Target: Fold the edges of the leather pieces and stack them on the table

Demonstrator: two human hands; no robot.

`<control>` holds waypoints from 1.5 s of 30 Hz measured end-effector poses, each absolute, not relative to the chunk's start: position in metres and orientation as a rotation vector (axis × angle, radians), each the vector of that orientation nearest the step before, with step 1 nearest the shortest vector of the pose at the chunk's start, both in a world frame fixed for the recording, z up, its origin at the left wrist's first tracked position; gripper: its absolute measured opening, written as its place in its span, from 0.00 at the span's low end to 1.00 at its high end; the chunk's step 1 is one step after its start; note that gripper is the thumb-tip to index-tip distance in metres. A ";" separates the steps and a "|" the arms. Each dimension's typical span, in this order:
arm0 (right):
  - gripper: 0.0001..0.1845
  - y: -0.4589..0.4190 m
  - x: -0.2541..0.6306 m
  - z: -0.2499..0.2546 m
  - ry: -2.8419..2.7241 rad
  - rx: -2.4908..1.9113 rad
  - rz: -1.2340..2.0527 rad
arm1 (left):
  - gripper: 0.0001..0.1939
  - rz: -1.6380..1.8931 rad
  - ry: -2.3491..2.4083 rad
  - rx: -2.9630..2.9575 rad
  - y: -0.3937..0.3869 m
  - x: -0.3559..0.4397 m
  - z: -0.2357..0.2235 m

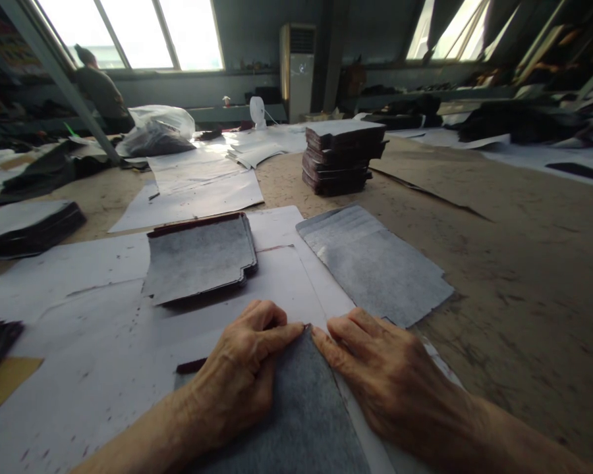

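Observation:
A grey-backed panel (pixel 306 408) with a dark red folded strip at its upper left lies on white paper in front of me. My left hand (pixel 247 359) is closed over its far edge, fingers curled, the index finger pressing at the corner. Opposite it, my right hand (pixel 375 362) is closed too, its fingertips on the same corner from the right. The two index fingers almost meet there. What lies under the curled fingers is hidden. Beyond the left hand sits a stack of grey-backed panels (pixel 200 257) with dark red edges. Several fanned grey sheets (pixel 375 263) lie past the right hand.
White paper (pixel 99 336) covers much of the brown table (pixel 524 283). A tall pile of dark red pieces (pixel 343 158) stands farther back. At left are a dark stack (pixel 29 227) and a tan piece (pixel 7 385). A person (pixel 101 92) is near the window.

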State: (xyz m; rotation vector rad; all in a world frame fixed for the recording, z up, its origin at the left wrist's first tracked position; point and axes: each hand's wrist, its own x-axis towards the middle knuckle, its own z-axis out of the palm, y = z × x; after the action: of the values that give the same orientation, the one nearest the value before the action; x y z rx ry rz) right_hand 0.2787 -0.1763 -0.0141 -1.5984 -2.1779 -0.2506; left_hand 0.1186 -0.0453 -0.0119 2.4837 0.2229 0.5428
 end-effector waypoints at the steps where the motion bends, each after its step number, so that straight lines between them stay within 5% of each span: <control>1: 0.19 -0.176 0.278 -0.014 -2.179 -1.601 -0.243 | 0.18 0.539 0.213 2.488 -0.045 0.118 -0.012; 23: 0.15 -0.176 0.289 -0.013 -1.696 -1.605 -0.108 | 0.23 0.581 -0.001 2.709 -0.054 0.121 -0.016; 36: 0.19 -0.175 0.282 -0.015 -2.127 -1.638 -0.218 | 0.17 0.770 0.091 2.586 -0.048 0.111 -0.013; 45: 0.17 -0.174 0.280 -0.015 -2.135 -1.632 -0.267 | 0.23 0.421 -0.019 2.915 -0.040 0.093 -0.008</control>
State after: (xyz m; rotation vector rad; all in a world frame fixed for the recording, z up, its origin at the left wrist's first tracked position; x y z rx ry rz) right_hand 0.2799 -0.1738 -0.0154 -1.6315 -2.1353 -0.2668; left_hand 0.0933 -0.0403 -0.0081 2.9147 -0.0193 0.4206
